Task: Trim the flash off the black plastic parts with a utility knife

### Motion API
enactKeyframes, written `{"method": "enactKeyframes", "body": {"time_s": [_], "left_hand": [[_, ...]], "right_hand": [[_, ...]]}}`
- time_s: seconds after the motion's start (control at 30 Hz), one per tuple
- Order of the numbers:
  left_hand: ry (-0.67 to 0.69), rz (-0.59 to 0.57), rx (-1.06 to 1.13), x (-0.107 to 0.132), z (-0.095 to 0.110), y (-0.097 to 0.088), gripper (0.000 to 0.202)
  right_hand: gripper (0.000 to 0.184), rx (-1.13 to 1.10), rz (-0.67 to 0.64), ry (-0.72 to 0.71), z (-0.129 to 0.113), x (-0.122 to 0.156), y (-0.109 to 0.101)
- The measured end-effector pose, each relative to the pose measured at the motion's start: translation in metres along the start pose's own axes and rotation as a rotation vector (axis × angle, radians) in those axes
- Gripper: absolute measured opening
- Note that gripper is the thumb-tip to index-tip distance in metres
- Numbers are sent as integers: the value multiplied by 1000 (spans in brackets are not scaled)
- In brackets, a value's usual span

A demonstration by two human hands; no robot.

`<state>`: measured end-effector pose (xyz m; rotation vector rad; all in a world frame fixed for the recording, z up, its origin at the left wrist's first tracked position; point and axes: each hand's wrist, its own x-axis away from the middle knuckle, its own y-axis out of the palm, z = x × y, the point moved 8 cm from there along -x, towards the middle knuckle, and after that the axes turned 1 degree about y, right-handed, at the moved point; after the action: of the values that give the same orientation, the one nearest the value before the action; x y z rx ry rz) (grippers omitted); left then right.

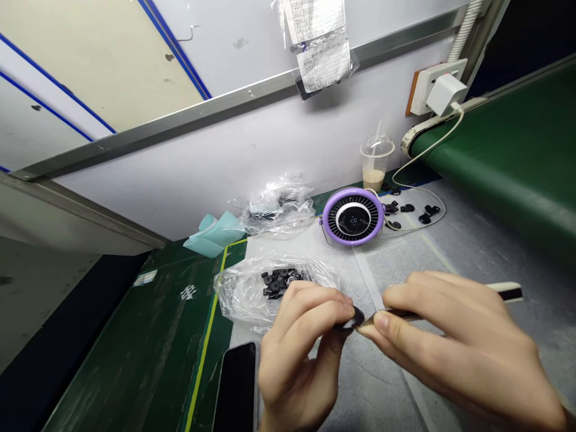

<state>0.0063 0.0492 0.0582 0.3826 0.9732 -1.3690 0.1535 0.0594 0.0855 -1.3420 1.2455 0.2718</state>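
Our left hand [294, 360] pinches a small black part [356, 317] above the bench [454, 252], so our right hand [454, 345], closed on a slim tool [507, 292], meets it. Parts bag [252, 288] lies just behind, handy.

Small black part [357, 317]: mostly covered by the fingertips of the left hand [297, 354], so its shape is not readable.
Slim tool [508, 292]: the shaft is hidden under the right hand [450, 342]. Only the cream-and-black end shows at 3 o'clock of that hand, and the working tip is blurred.
Both wrists are cut off by the bottom edge.
Phone [236, 390], at 9 o'clock of the left hand: lower end out of frame.
Clear bag [252, 288], at 11 o'clock: the black pieces inside are too small to count.
Bagged papers [317, 42], at 12 o'clock: top cut off, print illegible.
Fan [353, 217]: display digits too small to read.
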Motion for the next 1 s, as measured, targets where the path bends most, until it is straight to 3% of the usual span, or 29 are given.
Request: {"method": "enactKeyframes", "body": {"time_s": [0.2, 0.37, 0.57, 0.7, 0.87, 1.0], "left_hand": [[-12, 4, 0, 1, -2, -1, 30], [-77, 32, 25, 2, -6, -2, 28], [-373, 60, 36, 11, -25, -6, 30], [-481, 127, 157, 16, -31, -8, 31], [-386, 102, 92, 9, -24, -11, 23], [-279, 45, 18, 6, -18, -12, 24]], "right_hand": [[31, -23, 8, -17, 1, 5, -2], [11, -226, -53, -13, 11, 1, 0], [18, -387, 62, 129, 34, 6, 2], [26, -382, -52, 118, 36, 7, 8], [42, -307, -171, -30, 26, 9, 9], [29, -208, -219, -88, 21, 12, 11]]}}
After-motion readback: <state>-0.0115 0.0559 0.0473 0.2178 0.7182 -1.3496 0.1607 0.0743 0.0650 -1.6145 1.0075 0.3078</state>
